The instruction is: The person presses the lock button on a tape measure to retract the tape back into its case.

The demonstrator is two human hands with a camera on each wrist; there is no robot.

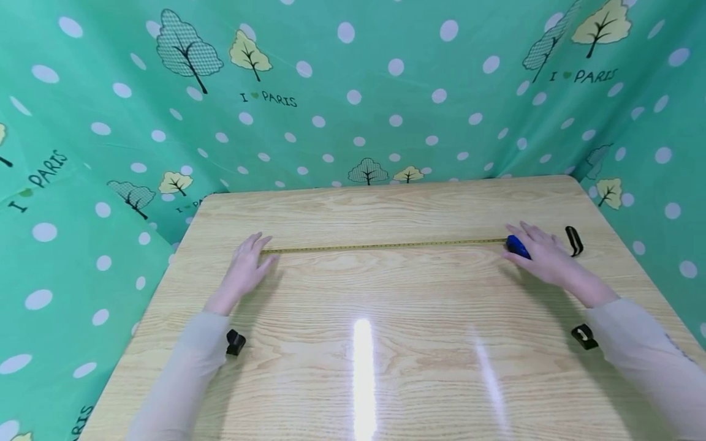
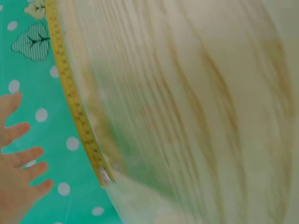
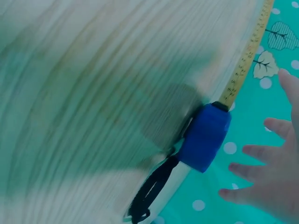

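Observation:
A blue tape measure (image 1: 517, 247) lies on the table's right side, its yellow blade (image 1: 386, 246) drawn out leftward across the wood. In the left wrist view the blade's metal end hook (image 2: 106, 176) shows. By that end, my left hand (image 1: 245, 266) hovers with fingers spread, holding nothing. Over the blue case, my right hand (image 1: 543, 254) is spread too; in the right wrist view its fingers (image 3: 257, 152) look apart from the case. A black wrist strap (image 3: 152, 189) trails from the case onto the table.
The wood-grain table (image 1: 419, 380) carries bright light reflections toward its front. Behind it and at both sides hangs a green dotted cloth (image 1: 309, 153). Small black devices sit at my left wrist (image 1: 236, 343) and right wrist (image 1: 584, 336).

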